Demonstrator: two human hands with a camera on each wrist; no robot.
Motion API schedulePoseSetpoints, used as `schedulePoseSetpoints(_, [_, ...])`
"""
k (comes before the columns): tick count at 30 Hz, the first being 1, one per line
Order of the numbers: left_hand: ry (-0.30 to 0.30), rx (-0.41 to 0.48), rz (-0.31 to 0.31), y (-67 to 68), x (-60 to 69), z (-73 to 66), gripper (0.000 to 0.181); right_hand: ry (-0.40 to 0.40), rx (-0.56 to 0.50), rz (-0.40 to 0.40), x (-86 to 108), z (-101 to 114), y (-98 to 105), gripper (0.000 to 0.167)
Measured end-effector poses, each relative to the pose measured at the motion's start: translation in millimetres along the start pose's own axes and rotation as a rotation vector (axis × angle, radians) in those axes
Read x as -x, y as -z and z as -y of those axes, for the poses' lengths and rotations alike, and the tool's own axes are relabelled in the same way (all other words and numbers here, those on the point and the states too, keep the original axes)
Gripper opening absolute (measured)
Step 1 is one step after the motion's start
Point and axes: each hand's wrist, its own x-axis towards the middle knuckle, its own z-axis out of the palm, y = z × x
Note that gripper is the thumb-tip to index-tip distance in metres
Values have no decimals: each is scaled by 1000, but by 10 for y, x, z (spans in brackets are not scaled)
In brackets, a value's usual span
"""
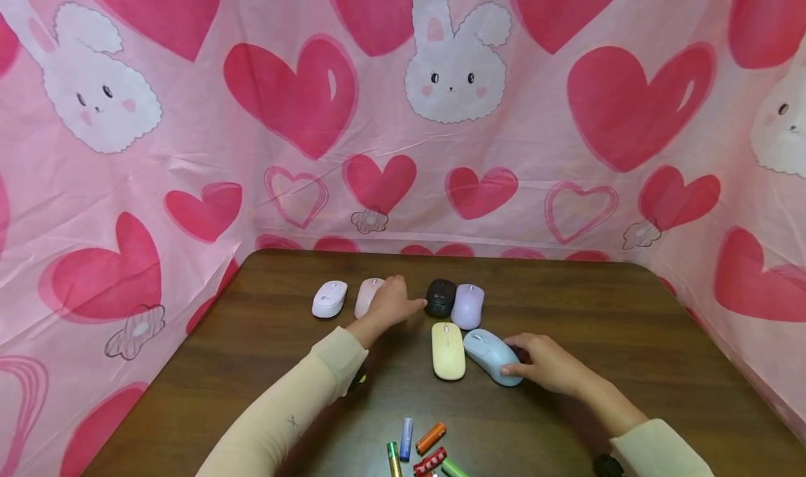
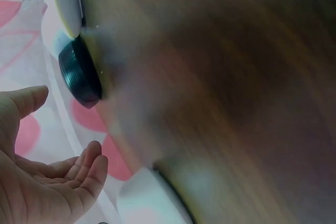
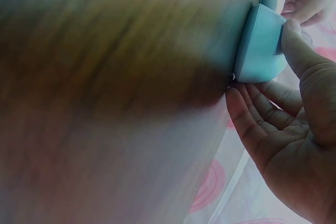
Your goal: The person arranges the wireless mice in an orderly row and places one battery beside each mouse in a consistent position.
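My right hand grips the rear end of a light blue computer mouse. Its thumb lies on one side and the fingers on the other, as the right wrist view shows with the mouse. My left hand is over the gap between a pale pink mouse and a black mouse, partly covering the pink one. In the left wrist view, thumb and fingers are spread apart with nothing between them, short of the black mouse. A yellow mouse lies left of the blue one.
A purple mouse sits beside the black one, and a white mouse lies at the far left. Several coloured batteries, among them an orange battery, are at the front of the wooden table. Pink heart-patterned cloth hangs behind.
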Motion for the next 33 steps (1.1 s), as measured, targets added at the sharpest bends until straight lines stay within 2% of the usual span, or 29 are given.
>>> schedulePoseSetpoints(7, [2, -2, 37, -69, -15, -81, 62, -3, -11, -1, 0, 14, 2, 54])
schedulePoseSetpoints(17, [24, 10, 90, -150, -71, -162, 49, -3, -30, -2, -3, 18, 8, 53])
schedulePoseSetpoints(25, [59, 34, 111, -234, -102, -188, 52, 3, -27, -5, 8, 19, -2, 54])
schedulePoseSetpoints(33, [61, 27, 113, -308, -129, -217, 59, -6, -29, -3, 12, 23, -3, 54])
